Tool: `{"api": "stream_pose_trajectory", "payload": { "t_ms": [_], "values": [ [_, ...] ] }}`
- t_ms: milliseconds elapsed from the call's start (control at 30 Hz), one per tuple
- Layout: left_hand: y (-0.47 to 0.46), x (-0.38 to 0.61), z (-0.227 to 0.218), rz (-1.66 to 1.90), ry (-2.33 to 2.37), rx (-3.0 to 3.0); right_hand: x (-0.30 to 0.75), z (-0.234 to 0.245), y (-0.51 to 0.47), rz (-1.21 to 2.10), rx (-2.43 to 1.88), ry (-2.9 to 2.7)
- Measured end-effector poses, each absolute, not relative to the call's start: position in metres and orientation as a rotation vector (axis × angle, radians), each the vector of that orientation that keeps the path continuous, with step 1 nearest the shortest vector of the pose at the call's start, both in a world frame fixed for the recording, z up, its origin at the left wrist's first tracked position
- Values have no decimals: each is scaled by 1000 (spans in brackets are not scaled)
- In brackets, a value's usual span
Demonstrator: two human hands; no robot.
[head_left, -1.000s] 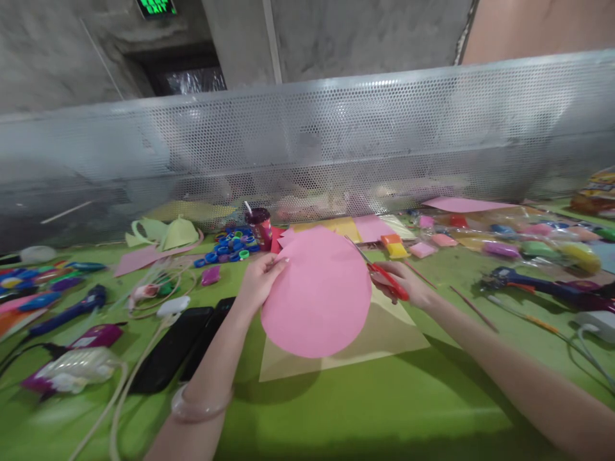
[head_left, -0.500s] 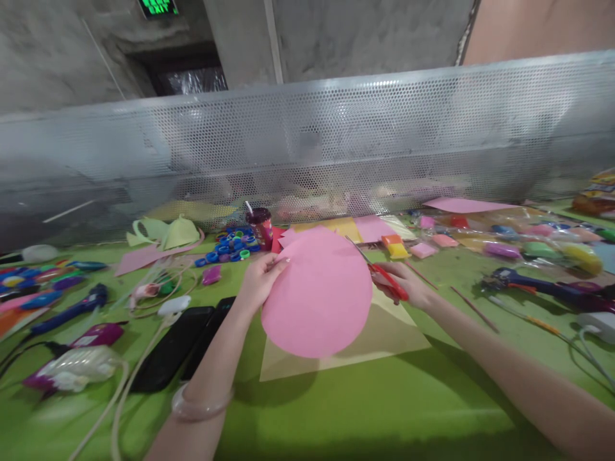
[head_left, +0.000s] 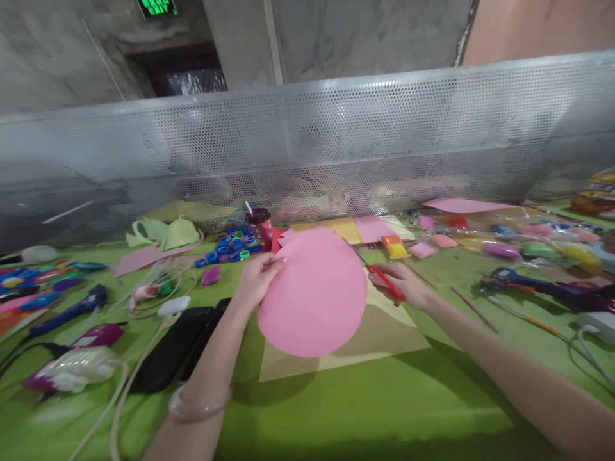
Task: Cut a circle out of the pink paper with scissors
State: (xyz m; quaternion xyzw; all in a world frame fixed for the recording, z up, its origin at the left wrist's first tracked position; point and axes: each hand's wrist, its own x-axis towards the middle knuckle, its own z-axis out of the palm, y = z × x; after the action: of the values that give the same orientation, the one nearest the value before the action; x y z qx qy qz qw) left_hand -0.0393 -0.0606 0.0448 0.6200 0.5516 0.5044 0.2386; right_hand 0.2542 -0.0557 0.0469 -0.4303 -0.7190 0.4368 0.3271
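Note:
My left hand [head_left: 254, 282] pinches the upper left edge of a round pink paper piece [head_left: 312, 298], holding it tilted above the green table [head_left: 336, 410]. My right hand [head_left: 401, 285] grips red-handled scissors [head_left: 382, 278], whose blades meet the paper's upper right edge. A pale yellow sheet [head_left: 379, 339] lies flat on the table under the pink paper. A clear bangle [head_left: 196, 406] sits on my left wrist.
Two black phones [head_left: 177, 349] lie left of my left arm, with glue guns [head_left: 72, 310] and cords [head_left: 120, 397] beyond. Blue rings [head_left: 230, 246] and a dark cup [head_left: 261, 224] stand behind. Coloured paper, clay packets [head_left: 528, 246] and another glue gun [head_left: 538, 282] lie at right. A perforated metal screen [head_left: 336, 141] backs the table.
The pink paper has shifted slightly left and turned a little in my left hand. The scissors have moved a bit left along its edge.

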Motion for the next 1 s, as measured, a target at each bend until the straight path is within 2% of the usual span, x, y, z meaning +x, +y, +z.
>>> {"api": "stream_pose_trajectory", "payload": {
  "t_ms": [1000],
  "values": [
    [-62, -37, 45, 1373, 1483, 1681, 251, 40, -56, 1198, -1073, -1833]
  ]
}}
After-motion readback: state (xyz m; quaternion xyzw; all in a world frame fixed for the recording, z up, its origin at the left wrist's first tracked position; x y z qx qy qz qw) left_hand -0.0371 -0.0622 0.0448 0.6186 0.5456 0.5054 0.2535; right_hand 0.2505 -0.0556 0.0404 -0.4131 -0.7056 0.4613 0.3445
